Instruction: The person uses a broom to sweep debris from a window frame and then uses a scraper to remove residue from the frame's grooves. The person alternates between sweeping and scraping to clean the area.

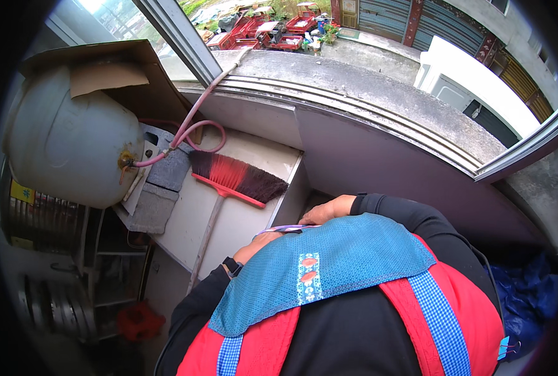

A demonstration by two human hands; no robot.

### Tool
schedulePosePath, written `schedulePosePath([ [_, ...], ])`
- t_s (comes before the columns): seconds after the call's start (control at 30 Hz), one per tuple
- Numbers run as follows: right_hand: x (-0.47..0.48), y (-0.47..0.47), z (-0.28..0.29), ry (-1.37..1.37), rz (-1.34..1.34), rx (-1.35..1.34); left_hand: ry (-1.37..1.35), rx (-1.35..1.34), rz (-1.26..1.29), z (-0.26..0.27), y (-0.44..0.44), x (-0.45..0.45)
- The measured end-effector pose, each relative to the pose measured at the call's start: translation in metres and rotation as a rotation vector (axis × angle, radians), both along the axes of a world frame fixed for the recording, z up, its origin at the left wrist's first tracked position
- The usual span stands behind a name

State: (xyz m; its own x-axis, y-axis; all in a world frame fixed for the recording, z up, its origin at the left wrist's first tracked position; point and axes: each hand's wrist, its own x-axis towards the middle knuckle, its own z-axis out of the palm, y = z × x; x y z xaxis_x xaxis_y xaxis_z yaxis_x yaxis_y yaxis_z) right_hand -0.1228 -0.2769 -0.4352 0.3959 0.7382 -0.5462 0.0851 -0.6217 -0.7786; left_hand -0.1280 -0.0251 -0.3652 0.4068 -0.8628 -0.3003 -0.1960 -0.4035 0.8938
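Note:
My left hand, with a dark watch at its wrist, is partly covered by the teal bib of an apron. My right hand is farther right, past the bib's upper edge, fingers bent and pointing down and left. A narrow purple-and-white patterned strip runs between the two hands; whether either one grips it cannot be made out. The fingertips of both are hidden. A broom with red and black bristles lies on the pale cabinet top beside my left hand, its wooden handle running towards my left sleeve.
A large whitish tank with a pink hose rests on grey blocks at left. The hose passes out over the window track. Blue plastic sheeting lies at lower right. Red three-wheeled vehicles stand outside.

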Motion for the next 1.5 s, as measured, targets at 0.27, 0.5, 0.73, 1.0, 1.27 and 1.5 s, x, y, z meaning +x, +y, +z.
schedulePosePath([
  [0.27,0.002,-0.019,0.008,-0.229,0.053,-0.07,0.002,0.0,0.046,-0.002,0.005,-0.015],
  [0.5,-0.008,-0.036,0.017,0.025,-0.284,-0.05,-0.144,0.026,0.057,0.003,-0.003,-0.017],
  [0.73,-0.019,-0.059,0.01,-0.098,-0.219,-0.197,-0.732,0.288,0.096,0.075,0.0,0.004],
  [1.0,-0.022,-0.109,0.074,0.014,-0.569,0.779,-0.375,-0.168,0.362,0.165,-0.034,0.05],
  [1.27,-0.056,-0.158,0.117,0.15,-0.664,0.973,-0.243,-0.162,0.244,0.164,-0.105,0.07],
  [1.5,-0.044,-0.148,0.116,-0.087,-0.9,0.79,0.251,-0.624,0.376,0.089,-0.174,0.06],
])
